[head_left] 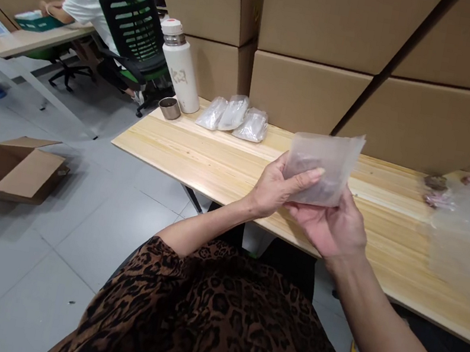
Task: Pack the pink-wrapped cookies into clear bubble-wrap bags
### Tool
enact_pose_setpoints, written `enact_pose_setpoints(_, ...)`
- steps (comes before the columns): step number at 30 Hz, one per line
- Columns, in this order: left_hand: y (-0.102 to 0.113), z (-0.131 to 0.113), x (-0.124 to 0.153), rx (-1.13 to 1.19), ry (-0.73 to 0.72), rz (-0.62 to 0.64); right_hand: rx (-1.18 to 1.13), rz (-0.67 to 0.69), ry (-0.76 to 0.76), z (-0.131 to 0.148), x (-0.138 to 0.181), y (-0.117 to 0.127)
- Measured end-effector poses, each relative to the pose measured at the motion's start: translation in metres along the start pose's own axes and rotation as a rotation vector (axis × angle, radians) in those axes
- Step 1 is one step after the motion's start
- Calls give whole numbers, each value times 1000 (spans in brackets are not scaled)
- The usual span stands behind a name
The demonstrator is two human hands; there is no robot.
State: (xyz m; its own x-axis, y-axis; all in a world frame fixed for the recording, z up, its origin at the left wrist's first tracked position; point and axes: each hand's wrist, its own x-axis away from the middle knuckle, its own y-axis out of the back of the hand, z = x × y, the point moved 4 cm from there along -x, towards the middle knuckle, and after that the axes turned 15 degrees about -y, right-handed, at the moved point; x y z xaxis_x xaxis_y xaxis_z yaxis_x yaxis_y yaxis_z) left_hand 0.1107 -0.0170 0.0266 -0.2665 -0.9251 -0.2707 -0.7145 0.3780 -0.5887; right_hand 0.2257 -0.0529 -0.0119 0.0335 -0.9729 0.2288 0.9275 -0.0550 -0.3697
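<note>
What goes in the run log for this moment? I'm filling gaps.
left hand: holds clear pouch | right hand: supports pouch | over wooden table

white flask (181,65), metal cup (169,108), open carton (11,168)

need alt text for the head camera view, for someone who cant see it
A person's left hand and right hand together hold a small translucent plastic bag above a light wooden table. Farther back on the table lie three more small bags, a white flask and a metal cup, in front of stacked cardboard boxes.
</note>
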Motion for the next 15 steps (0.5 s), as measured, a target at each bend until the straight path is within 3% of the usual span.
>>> enact_pose_setpoints(6,23,-2,-8,-231,-95,-28,76,-73,129,-16,-17,12)
enact_pose_setpoints(11,44,16,-19,-83,83,-72,151,-75,113,-11,-18,10)
enact_pose_setpoints(15,54,10,-25,-53,22,-90,159,-61,49,1,-26,1)
